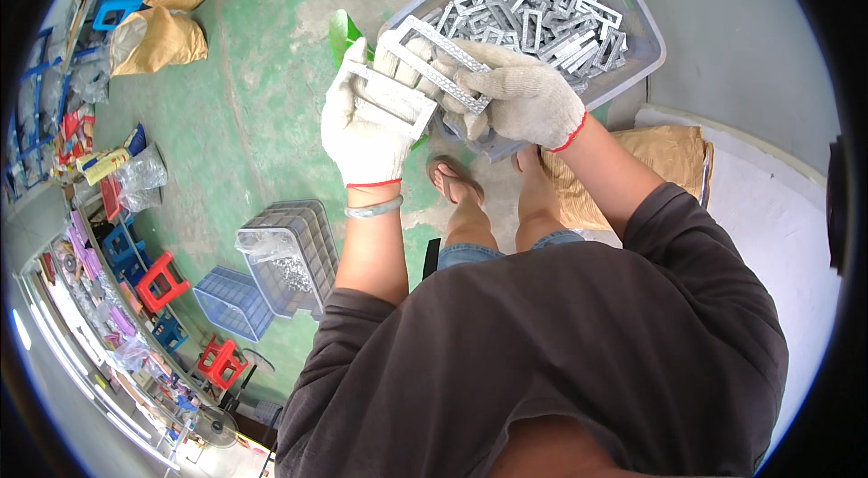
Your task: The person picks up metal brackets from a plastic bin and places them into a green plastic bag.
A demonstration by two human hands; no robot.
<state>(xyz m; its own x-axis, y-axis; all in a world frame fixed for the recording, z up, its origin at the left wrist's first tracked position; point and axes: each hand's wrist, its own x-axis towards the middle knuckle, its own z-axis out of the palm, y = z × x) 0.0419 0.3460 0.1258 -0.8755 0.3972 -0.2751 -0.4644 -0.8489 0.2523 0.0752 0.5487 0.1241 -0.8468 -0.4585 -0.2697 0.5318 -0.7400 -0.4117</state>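
My left hand (362, 130), in a white knit glove with a red cuff, grips a rectangular silver metal frame (391, 96) by its lower edge. My right hand (524, 98), gloved the same way, holds a second metal frame (434, 48) that tilts across the first one; the two frames touch or overlap. Both hands are raised just in front of a grey plastic bin (633, 53) heaped with several more metal frames (542, 8).
My sandalled feet (452, 179) stand on the green-painted concrete floor (262, 98). A grey crate (289, 256) with small metal parts and a blue basket (231, 302) sit at left. Sacks (158, 39), red stools (163, 279) and cluttered shelving line the left side. Cardboard (669, 161) lies at right.
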